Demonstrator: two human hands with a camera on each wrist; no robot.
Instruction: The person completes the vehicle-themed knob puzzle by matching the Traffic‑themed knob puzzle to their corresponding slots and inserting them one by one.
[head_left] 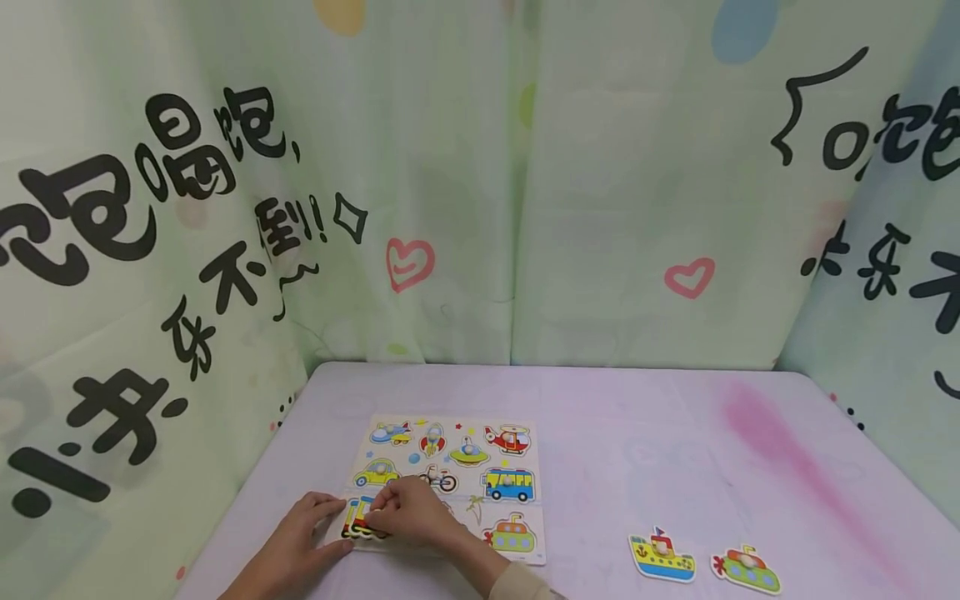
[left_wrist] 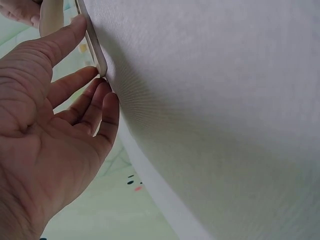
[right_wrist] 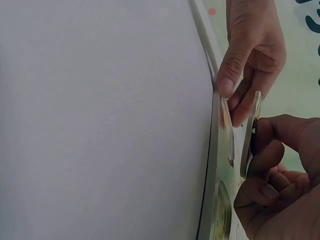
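Observation:
My right hand (head_left: 414, 510) is over the lower left of a picture puzzle board (head_left: 542, 533), pinching a colourful train puzzle piece (head_left: 358, 515) between thumb and fingers. In the right wrist view, this piece (right_wrist: 250, 135) is seen edge-on, tilted up off the board. My left hand (head_left: 300, 537) rests at the board's lower left corner, its thumb and fingertips touching the edge. In the left wrist view, the left hand's (left_wrist: 65, 110) fingers are loosely bent beside the board's edge (left_wrist: 95, 45). Vehicle pictures, among them a blue bus (head_left: 508, 484) and a red helicopter (head_left: 508, 439), show on the board.
To the right of the board, a ship piece (head_left: 662, 557) and a submarine piece (head_left: 747, 570) lie on the pale tabletop (head_left: 637, 450). Printed curtains (head_left: 600, 208) hang behind the table and along both sides.

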